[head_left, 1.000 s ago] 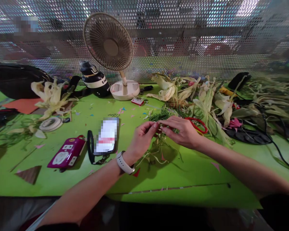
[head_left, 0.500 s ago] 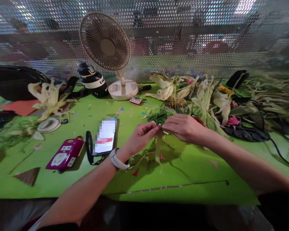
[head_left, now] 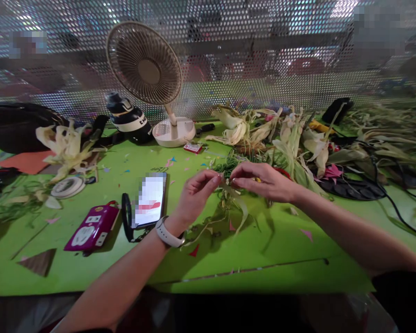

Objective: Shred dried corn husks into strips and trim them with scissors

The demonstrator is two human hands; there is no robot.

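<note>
Over the middle of the table, my left hand [head_left: 199, 192] pinches a pale corn husk strip [head_left: 241, 210] between thumb and forefinger. From there the strip dangles down to the right. My right hand [head_left: 261, 180] is just beside it, thumb and forefinger brought close together at the strip's upper end; whatever they hold is too small to make out. Behind the fingers lies a bundle of thin green strands [head_left: 229, 162], partly covered by my hands. A white-banded watch [head_left: 168, 233] is on my left wrist.
On the green table [head_left: 263, 275] are a phone [head_left: 149, 199], purple case [head_left: 92, 226], tape roll [head_left: 68, 186] and dark wooden triangle [head_left: 39, 262]. Behind stand a fan [head_left: 149, 71] and black bottle [head_left: 130, 120]. Corn husks [head_left: 237, 129], a black palette [head_left: 353, 189] and cables are right.
My fingertips have moved slightly apart, the right hand's fingers loosening their bunch. The husk strip, hanging straight down before, now swings out to the right. The view has shifted a little.
</note>
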